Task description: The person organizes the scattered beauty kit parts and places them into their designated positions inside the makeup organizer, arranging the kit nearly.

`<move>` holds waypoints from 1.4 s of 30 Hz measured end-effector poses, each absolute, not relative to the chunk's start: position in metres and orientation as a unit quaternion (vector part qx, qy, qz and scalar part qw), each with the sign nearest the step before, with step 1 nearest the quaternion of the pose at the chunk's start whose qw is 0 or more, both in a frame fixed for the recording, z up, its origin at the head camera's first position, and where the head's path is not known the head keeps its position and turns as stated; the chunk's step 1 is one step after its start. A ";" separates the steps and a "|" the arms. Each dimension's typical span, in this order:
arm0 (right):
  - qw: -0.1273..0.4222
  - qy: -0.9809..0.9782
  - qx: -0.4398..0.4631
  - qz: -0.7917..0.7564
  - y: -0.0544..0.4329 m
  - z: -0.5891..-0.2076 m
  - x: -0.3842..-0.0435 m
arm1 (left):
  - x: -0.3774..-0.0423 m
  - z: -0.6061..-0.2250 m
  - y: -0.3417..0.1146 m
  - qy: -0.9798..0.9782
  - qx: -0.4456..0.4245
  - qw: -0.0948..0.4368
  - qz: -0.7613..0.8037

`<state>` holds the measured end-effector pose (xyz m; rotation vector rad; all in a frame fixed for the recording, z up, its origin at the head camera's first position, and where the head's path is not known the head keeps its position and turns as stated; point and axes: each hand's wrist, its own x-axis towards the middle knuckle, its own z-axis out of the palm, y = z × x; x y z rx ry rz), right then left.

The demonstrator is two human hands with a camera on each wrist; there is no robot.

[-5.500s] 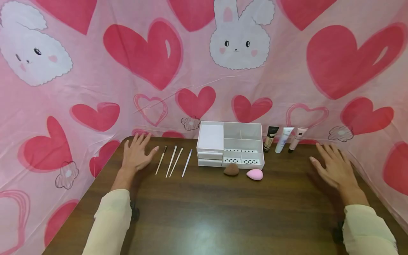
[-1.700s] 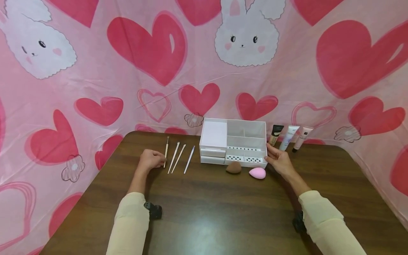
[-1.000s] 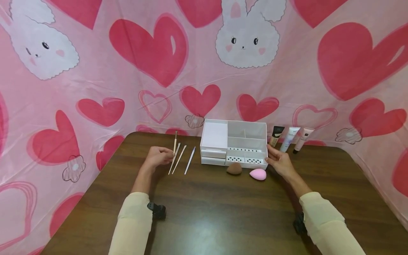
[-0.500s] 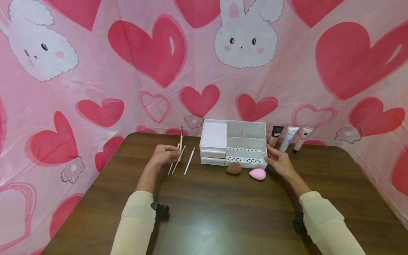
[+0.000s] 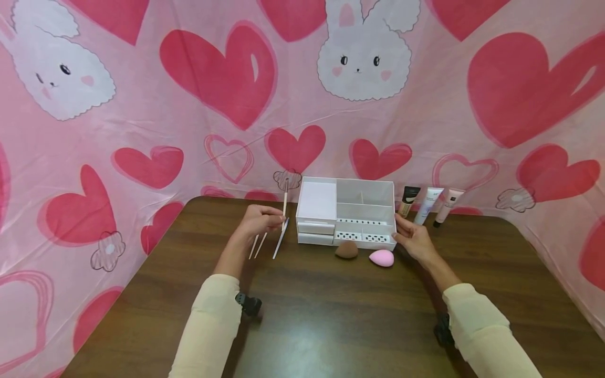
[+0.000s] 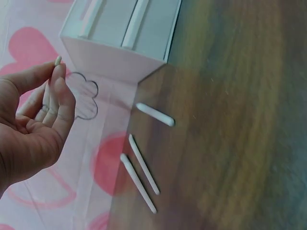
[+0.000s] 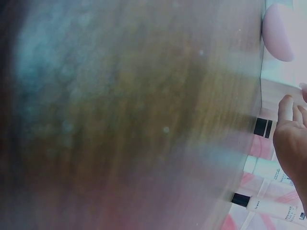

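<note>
In the head view, my left hand [image 5: 261, 219] pinches a slim makeup brush [image 5: 285, 201] near its lower end between thumb and fingertips. The brush stands upright, bristles up, just left of a white makeup organizer [image 5: 319, 197]. In the left wrist view only the handle end of the brush [image 6: 58, 61] shows above the fingertips. Two pale brushes [image 5: 261, 245] and a white-lilac one [image 5: 280, 242] lie below that hand, their upper parts partly hidden. My right hand [image 5: 417, 242] rests against the organizer's right front corner, its fingers fairly straight along the side wall in the right wrist view.
A brown sponge [image 5: 347, 250] and a pink sponge [image 5: 382, 258] lie before the organizer. To its right stand a black-capped tube [image 5: 407, 201], a white tube [image 5: 429, 205] and a pink tube [image 5: 448, 206]. A heart-patterned cloth [image 5: 302, 105] hangs behind the wooden table [image 5: 331, 315].
My left hand has picked up the leftmost brush from the table and carried it rightward, over the other brushes, to the organizer. The right hand has come from the table's right side to the organizer.
</note>
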<state>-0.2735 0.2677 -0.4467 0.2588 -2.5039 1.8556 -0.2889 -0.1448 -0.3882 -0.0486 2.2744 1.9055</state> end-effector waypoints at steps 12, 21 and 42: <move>-0.005 -0.796 0.080 0.600 0.268 -0.445 -0.273 | -0.295 -0.374 -0.125 0.761 -0.005 0.086 0.643; -0.010 -0.788 0.114 0.605 0.271 -0.447 -0.272 | -0.302 -0.361 -0.110 0.750 -0.001 0.092 0.655; 0.006 -0.793 0.128 0.596 0.273 -0.449 -0.270 | -0.321 -0.346 -0.077 0.798 0.007 0.101 0.594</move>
